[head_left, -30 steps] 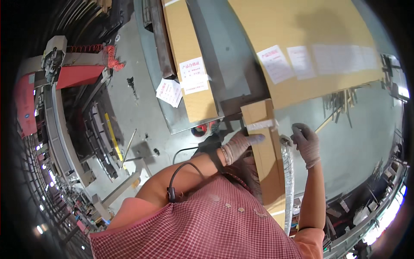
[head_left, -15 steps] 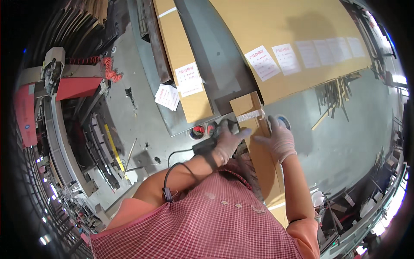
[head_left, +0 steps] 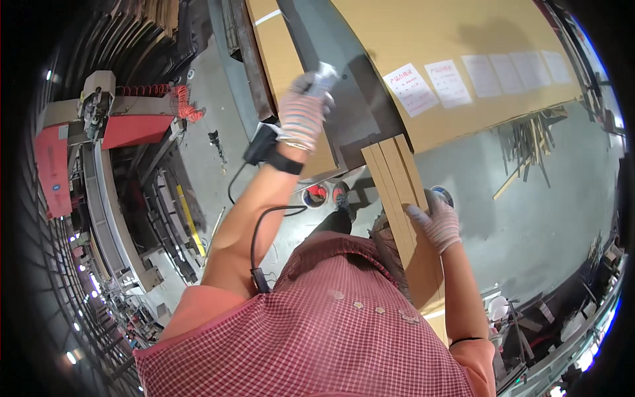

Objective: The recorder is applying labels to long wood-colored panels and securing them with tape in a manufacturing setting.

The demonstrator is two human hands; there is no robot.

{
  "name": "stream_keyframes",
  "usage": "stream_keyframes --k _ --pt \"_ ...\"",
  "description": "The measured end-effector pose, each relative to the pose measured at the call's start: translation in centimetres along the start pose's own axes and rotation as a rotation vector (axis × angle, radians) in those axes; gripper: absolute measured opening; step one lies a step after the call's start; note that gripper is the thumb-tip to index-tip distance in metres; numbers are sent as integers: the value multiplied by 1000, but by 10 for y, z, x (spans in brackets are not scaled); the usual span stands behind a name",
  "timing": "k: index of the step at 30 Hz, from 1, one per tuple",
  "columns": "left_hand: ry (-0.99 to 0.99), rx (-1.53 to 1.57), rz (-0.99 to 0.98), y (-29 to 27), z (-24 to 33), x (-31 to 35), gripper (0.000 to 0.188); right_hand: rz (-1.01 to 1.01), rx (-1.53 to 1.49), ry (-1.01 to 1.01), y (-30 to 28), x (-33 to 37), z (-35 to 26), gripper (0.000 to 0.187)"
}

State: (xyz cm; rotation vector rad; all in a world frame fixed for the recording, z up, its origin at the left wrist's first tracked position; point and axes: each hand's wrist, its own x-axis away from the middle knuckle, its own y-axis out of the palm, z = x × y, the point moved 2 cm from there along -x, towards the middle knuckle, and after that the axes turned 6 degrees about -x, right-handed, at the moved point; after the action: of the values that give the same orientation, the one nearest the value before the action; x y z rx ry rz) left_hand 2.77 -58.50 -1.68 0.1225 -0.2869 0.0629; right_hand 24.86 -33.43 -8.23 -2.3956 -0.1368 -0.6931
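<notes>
At twelve o'clock, the left hand [head_left: 305,106] pinches a crumpled pale strip [head_left: 325,74] in its fingers; at four o'clock, the right hand [head_left: 439,221] rests on the slim cardboard carton [head_left: 401,198], presumably steadying it, finger closure unclear.

Left arm [head_left: 254,205] stretched forward, gloved left hand [head_left: 304,109] curled, gloved right hand [head_left: 438,223] closer in

matt cardboard pack [head_left: 401,208], cloth apron [head_left: 344,337], paper sheets [head_left: 410,90]

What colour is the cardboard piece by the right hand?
The cardboard piece is tan; head view shows it.
</notes>
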Motion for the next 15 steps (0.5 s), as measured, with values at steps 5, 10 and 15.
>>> stream_keyframes --k 5,10,15 --pt "-146 -174 -103 -38 -54 98 22 -17 -108 22 -5 1 6 65" --pt "-1102 -83 -266 -54 -214 192 34 26 -107 -17 3 -1 17 69" --pt "-1019 186 -295 -6 -255 187 37 -10 -242 49 8 -6 20 69"
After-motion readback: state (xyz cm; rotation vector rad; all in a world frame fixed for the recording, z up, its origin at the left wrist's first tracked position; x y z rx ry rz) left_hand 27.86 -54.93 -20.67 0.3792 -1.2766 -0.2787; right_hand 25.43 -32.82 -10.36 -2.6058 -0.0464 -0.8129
